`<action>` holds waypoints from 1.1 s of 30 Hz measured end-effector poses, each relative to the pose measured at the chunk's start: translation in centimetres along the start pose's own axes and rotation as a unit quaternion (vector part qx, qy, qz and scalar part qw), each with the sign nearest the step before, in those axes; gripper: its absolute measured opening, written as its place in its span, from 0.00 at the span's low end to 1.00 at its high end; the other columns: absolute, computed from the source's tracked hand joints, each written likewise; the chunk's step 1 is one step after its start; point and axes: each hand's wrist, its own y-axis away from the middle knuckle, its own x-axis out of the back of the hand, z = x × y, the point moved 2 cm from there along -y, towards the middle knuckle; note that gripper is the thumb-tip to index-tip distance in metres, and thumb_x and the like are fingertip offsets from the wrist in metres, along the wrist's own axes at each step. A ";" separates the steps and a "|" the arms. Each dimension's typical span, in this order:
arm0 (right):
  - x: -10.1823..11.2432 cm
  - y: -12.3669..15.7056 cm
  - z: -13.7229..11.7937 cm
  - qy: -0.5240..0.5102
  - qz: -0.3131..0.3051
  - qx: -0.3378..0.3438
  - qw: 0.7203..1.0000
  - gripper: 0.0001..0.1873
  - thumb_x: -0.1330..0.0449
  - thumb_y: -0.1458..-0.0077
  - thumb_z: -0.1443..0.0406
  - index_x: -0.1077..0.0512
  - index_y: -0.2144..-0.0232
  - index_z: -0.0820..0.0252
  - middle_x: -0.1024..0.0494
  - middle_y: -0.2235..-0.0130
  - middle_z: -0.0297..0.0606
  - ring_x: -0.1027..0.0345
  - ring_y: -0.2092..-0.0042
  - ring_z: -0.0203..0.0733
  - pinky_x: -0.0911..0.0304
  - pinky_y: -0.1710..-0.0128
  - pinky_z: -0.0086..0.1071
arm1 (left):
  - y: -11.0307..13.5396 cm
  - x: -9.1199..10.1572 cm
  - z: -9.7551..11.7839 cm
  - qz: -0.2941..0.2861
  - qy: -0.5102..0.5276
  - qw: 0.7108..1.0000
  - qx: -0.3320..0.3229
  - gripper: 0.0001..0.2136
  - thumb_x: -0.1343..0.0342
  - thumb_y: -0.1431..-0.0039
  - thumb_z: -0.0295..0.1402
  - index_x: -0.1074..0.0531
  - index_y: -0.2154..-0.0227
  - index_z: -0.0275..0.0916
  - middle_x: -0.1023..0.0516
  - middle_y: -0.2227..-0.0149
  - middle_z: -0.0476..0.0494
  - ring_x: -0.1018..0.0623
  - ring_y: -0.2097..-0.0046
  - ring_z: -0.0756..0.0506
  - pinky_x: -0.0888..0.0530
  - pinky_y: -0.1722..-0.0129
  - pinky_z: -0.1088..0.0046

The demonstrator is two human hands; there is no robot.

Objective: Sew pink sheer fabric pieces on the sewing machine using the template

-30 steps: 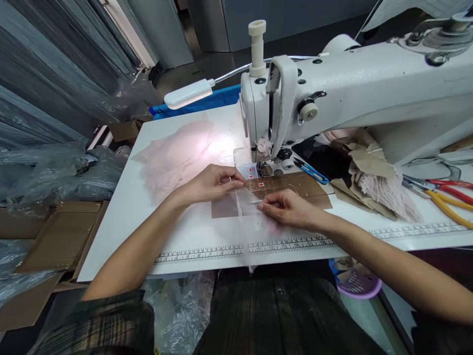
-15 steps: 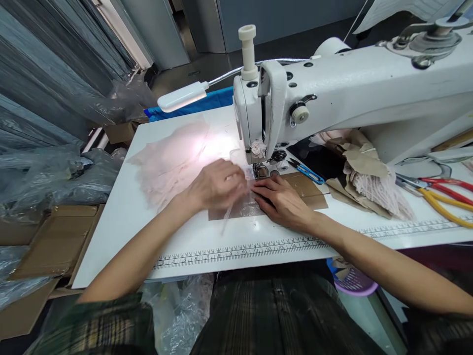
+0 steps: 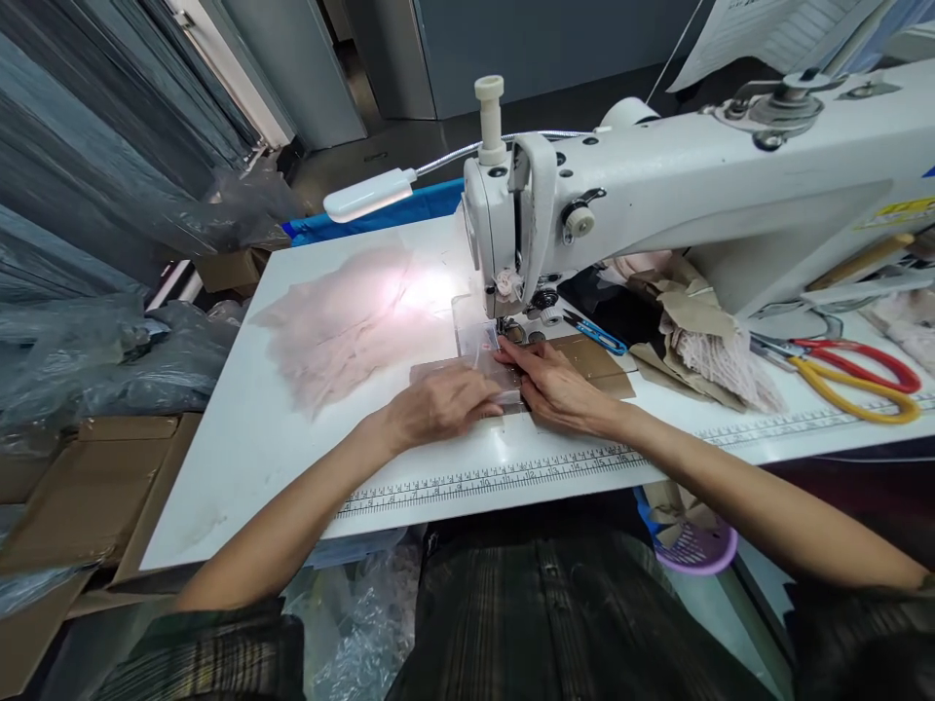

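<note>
A white sewing machine point(image 3: 657, 195) stands on a white table point(image 3: 248, 438). In front of its needle lies a brown card piece point(image 3: 591, 365) under a sheer strip of fabric point(image 3: 478, 355). My left hand point(image 3: 442, 404) rests palm down on the near end of the strip, fingers curled and pressing. My right hand point(image 3: 551, 385) lies flat on the card, its fingertips holding the strip down just before the presser foot point(image 3: 511, 331).
A pile of pale pink sheer fabric point(image 3: 336, 321) lies at the left under the lamp point(image 3: 365, 193). Blue thread snips point(image 3: 597, 333), paper scraps with pink knit point(image 3: 701, 341) and red and yellow scissors point(image 3: 854, 375) lie at the right. A ruler strip point(image 3: 497, 477) runs along the table's front edge.
Both hands slid the strip and card toward the needle. My left hand then drew back to the strip's near end, and my right hand flattened with fingertips at the presser foot.
</note>
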 end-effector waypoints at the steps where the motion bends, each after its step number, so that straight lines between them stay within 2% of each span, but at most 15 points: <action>1: 0.3 -0.1 0.1 0.001 -0.004 0.010 1.000 0.40 0.53 0.45 0.73 0.57 0.32 0.59 0.29 0.45 0.45 0.39 0.51 0.54 0.37 0.50 0.53 | 0.1 -0.2 0.5 -0.010 0.009 1.000 -0.010 0.08 0.50 0.34 0.36 0.29 0.62 0.37 0.23 0.66 0.42 0.22 0.64 0.47 0.22 0.64 0.67; 5: 1.8 -0.7 0.7 0.002 -0.009 0.026 1.000 0.31 0.53 0.42 0.72 0.45 0.36 0.63 0.27 0.47 0.47 0.34 0.52 0.51 0.36 0.49 0.48 | 0.8 -1.0 1.7 0.002 -0.005 0.999 -0.032 0.07 0.50 0.35 0.31 0.27 0.63 0.35 0.22 0.60 0.37 0.22 0.60 0.46 0.22 0.61 0.67; 8: 2.8 -1.0 1.5 -0.003 -0.001 0.018 1.000 0.24 0.53 0.40 0.70 0.34 0.43 0.64 0.25 0.52 0.47 0.31 0.53 0.48 0.34 0.51 0.43 | 1.0 -0.9 2.0 0.016 -0.049 0.997 -0.051 0.07 0.49 0.36 0.29 0.27 0.66 0.35 0.21 0.63 0.38 0.22 0.63 0.46 0.22 0.65 0.68; 11: 3.1 -1.2 2.0 0.002 -0.009 0.037 0.999 0.20 0.52 0.38 0.69 0.29 0.47 0.61 0.26 0.54 0.46 0.31 0.54 0.46 0.34 0.51 0.42 | 0.8 -0.4 2.1 -0.001 -0.100 0.991 -0.084 0.08 0.48 0.37 0.29 0.27 0.71 0.36 0.20 0.65 0.39 0.23 0.67 0.46 0.24 0.68 0.67; 13: 2.9 -1.3 1.9 0.029 -0.025 0.069 0.997 0.19 0.51 0.37 0.66 0.28 0.48 0.59 0.28 0.53 0.47 0.32 0.53 0.47 0.34 0.52 0.42 | 0.7 0.0 2.1 -0.010 -0.113 0.990 -0.085 0.08 0.47 0.38 0.29 0.27 0.72 0.37 0.20 0.62 0.39 0.22 0.66 0.45 0.24 0.67 0.65; 15: 2.6 -1.4 1.6 0.079 -0.044 0.093 0.992 0.19 0.50 0.37 0.64 0.27 0.47 0.57 0.29 0.54 0.48 0.34 0.54 0.49 0.33 0.56 0.42 | 0.9 0.2 1.7 -0.015 -0.102 0.993 -0.057 0.08 0.47 0.38 0.30 0.27 0.72 0.37 0.20 0.56 0.39 0.21 0.59 0.42 0.23 0.59 0.59; 18: 2.2 -1.8 1.2 0.159 -0.068 0.085 0.981 0.21 0.50 0.37 0.63 0.29 0.45 0.57 0.30 0.57 0.49 0.35 0.58 0.50 0.33 0.61 0.41 | 1.3 -0.1 0.7 -0.019 -0.061 0.998 0.004 0.07 0.48 0.37 0.32 0.26 0.68 0.38 0.23 0.50 0.39 0.23 0.50 0.40 0.27 0.48 0.51; 20: 2.2 -2.0 1.3 0.181 -0.070 0.068 0.978 0.21 0.50 0.36 0.63 0.30 0.44 0.57 0.30 0.56 0.49 0.35 0.58 0.50 0.34 0.63 0.40 | 1.5 -0.5 0.1 -0.012 -0.040 0.999 0.026 0.08 0.49 0.36 0.33 0.26 0.67 0.38 0.23 0.49 0.39 0.23 0.49 0.41 0.30 0.45 0.50; 25: 2.5 -1.3 2.1 0.107 -0.027 0.034 0.993 0.22 0.52 0.34 0.61 0.34 0.40 0.57 0.32 0.54 0.48 0.33 0.57 0.48 0.33 0.59 0.39 | 1.5 -1.2 -0.2 0.026 -0.039 0.999 0.008 0.06 0.46 0.38 0.34 0.25 0.64 0.39 0.22 0.51 0.40 0.24 0.48 0.42 0.37 0.39 0.47; 28: 2.8 -0.8 2.7 0.042 -0.013 0.033 0.998 0.21 0.52 0.34 0.62 0.33 0.42 0.58 0.32 0.54 0.47 0.33 0.55 0.47 0.33 0.54 0.41 | 1.2 -1.0 -0.1 0.035 -0.049 0.998 -0.007 0.07 0.45 0.39 0.33 0.26 0.60 0.39 0.20 0.54 0.43 0.22 0.51 0.45 0.35 0.39 0.51; 33: 2.7 -0.4 2.9 0.037 -0.008 0.073 0.997 0.20 0.51 0.34 0.64 0.30 0.44 0.55 0.32 0.56 0.45 0.34 0.57 0.46 0.34 0.56 0.41 | 1.0 -0.7 0.0 0.045 -0.062 0.997 -0.022 0.05 0.47 0.40 0.28 0.25 0.65 0.38 0.19 0.59 0.45 0.20 0.58 0.48 0.30 0.44 0.55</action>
